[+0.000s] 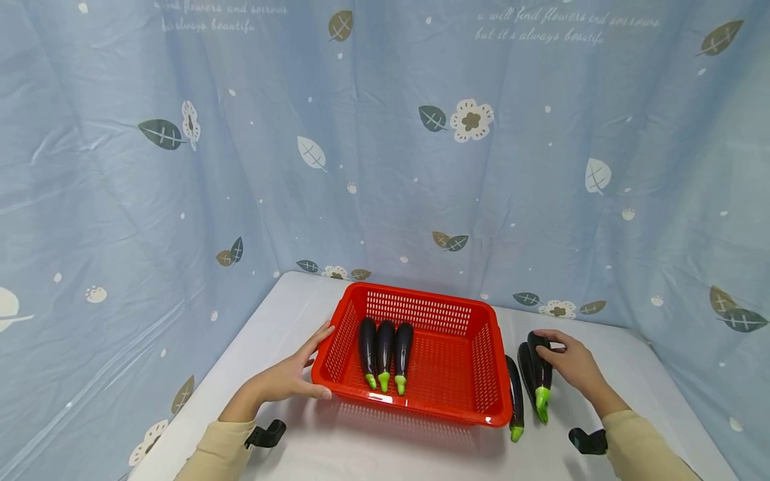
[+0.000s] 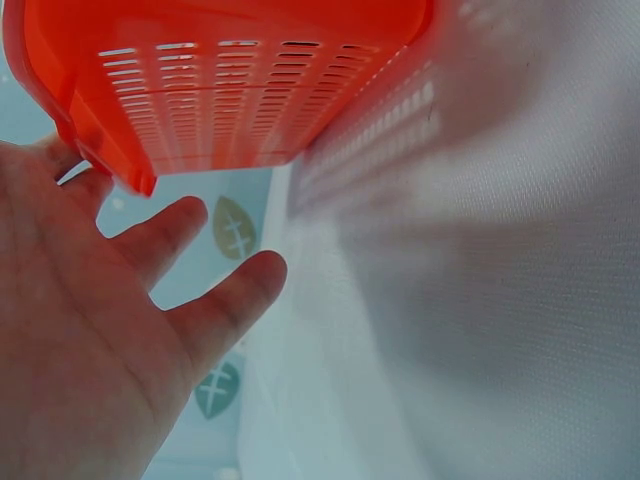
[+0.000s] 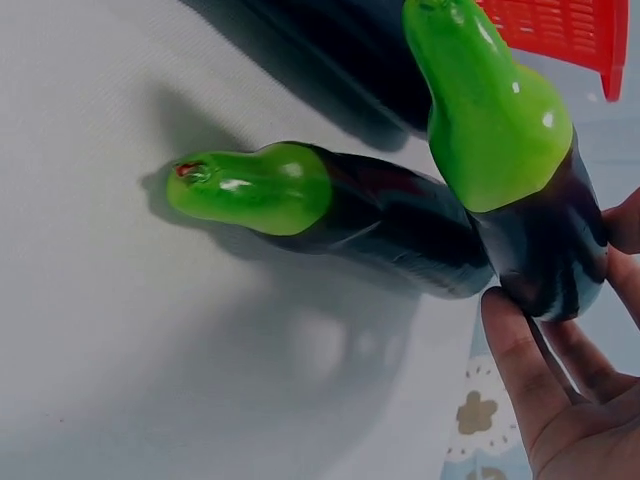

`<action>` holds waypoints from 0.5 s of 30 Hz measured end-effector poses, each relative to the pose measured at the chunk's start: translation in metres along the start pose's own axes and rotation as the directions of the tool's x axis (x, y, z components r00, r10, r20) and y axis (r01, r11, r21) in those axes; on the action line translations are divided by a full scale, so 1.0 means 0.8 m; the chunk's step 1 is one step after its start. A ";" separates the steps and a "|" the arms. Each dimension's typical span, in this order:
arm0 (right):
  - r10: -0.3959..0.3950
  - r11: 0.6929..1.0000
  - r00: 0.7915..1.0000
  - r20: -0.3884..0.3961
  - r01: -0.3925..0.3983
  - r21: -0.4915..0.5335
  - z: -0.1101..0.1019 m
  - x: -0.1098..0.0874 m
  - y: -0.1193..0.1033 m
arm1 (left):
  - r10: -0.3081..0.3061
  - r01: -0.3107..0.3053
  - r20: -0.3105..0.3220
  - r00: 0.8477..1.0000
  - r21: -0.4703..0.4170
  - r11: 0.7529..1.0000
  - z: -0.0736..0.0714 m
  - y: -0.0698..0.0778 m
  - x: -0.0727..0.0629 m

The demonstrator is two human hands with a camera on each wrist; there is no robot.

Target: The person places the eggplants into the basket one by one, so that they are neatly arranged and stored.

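My right hand (image 1: 574, 364) pinches a dark eggplant (image 1: 540, 357) near its rounded end, its green stem end (image 3: 500, 120) pointing toward me. In the right wrist view it is raised over another eggplant (image 3: 390, 215) lying on the table. A further eggplant (image 1: 515, 394) lies right along the basket's right side. The red plastic basket (image 1: 442, 367) holds three eggplants (image 1: 385, 351) side by side in its left half, green ends toward me. At its left end, my left hand (image 1: 285, 379) has fingers spread, fingertips at the rim (image 2: 130, 175).
A white cloth covers the table (image 1: 385, 454). Behind and to the sides hangs a blue curtain (image 1: 385, 167) with leaf and flower prints. Black wrist devices (image 1: 266, 434) sit below both hands.
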State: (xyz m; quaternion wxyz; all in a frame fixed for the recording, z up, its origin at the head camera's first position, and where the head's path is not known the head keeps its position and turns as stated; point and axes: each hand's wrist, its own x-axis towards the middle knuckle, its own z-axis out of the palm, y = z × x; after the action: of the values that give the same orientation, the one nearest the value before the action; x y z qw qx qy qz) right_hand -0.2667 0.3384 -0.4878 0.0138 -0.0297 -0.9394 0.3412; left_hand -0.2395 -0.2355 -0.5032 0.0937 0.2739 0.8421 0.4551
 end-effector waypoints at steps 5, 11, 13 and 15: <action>-0.024 1.000 1.000 -0.005 0.024 -0.003 -0.001 0.002 -0.006 | 0.005 -0.005 0.000 1.000 -0.005 1.000 -0.001 0.000 0.001; -0.063 0.998 0.998 -0.007 0.063 -0.003 -0.003 0.002 -0.016 | 0.006 -0.006 0.004 1.000 -0.003 1.000 -0.001 -0.001 0.000; -0.071 0.997 0.997 -0.010 0.071 0.003 -0.004 0.001 -0.019 | 0.006 -0.006 0.003 1.000 -0.003 1.000 0.000 -0.001 0.000; -0.073 0.997 0.997 -0.010 0.073 0.011 -0.003 0.001 -0.021 | 0.005 -0.005 0.003 1.000 -0.003 1.000 0.000 -0.002 0.000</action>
State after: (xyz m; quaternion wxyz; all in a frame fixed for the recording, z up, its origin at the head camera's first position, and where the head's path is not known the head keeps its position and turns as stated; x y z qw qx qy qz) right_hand -0.2685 0.3272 -0.4748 0.0307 0.0031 -0.9379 0.3455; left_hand -0.2399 -0.2360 -0.5044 0.0941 0.2764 0.8407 0.4561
